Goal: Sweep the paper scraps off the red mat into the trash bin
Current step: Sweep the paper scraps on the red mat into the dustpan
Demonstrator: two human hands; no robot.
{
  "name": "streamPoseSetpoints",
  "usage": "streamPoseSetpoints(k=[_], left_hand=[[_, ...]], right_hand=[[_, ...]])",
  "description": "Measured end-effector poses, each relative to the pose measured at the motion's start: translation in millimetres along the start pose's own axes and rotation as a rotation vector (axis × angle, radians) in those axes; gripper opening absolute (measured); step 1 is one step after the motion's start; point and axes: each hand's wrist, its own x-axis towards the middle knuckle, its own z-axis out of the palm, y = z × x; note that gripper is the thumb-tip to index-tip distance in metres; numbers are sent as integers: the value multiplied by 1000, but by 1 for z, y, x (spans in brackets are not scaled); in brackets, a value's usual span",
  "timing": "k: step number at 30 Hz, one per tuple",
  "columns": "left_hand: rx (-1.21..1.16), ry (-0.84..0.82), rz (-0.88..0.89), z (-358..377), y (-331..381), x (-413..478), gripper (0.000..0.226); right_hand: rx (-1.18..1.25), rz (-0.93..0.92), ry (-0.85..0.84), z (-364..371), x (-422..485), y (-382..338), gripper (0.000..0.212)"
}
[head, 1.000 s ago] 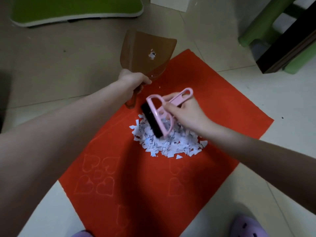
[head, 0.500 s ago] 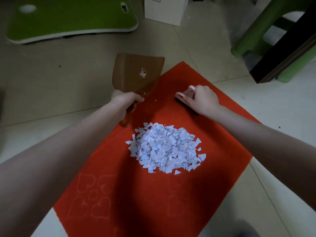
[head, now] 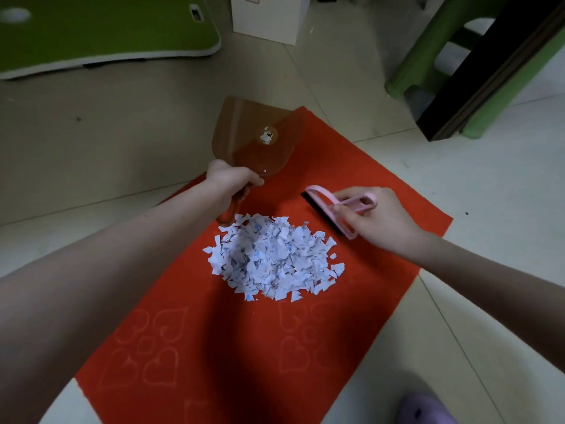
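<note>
Where the tiled floor (head: pixel 91 133) spread pale beneath everything, the red mat (head: pixel 232 347) lay slantwise on it, stamped with faint hearts. A heap of paper scraps (head: pixel 272 258) sat near the mat's middle. Beyond the heap, a brown see-through dustpan (head: pixel 244 139) reached over the mat's far corner, a scrap or two clinging inside. To the heap's right, just apart from it, a pink brush (head: pixel 330 209) rested bristles-down on the mat. The left hand (head: pixel 232 179) had its fingers wrapped round the dustpan's handle; the right hand (head: pixel 379 218) pinched the brush's handle.
</note>
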Motion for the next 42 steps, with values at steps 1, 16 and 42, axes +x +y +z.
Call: streamPoseSetpoints(k=[1,16,42], left_hand=[[12,-4,1,1,-1,-1,26],[58,7,3,3,2,-8,31],[63,-11,12,4,-1,-10,30]], right_hand=[[-58,46,0,-3,-3,8,20],[98,133,19,12,-31,-12,15],[-117,253,80,-1,32,36,23]])
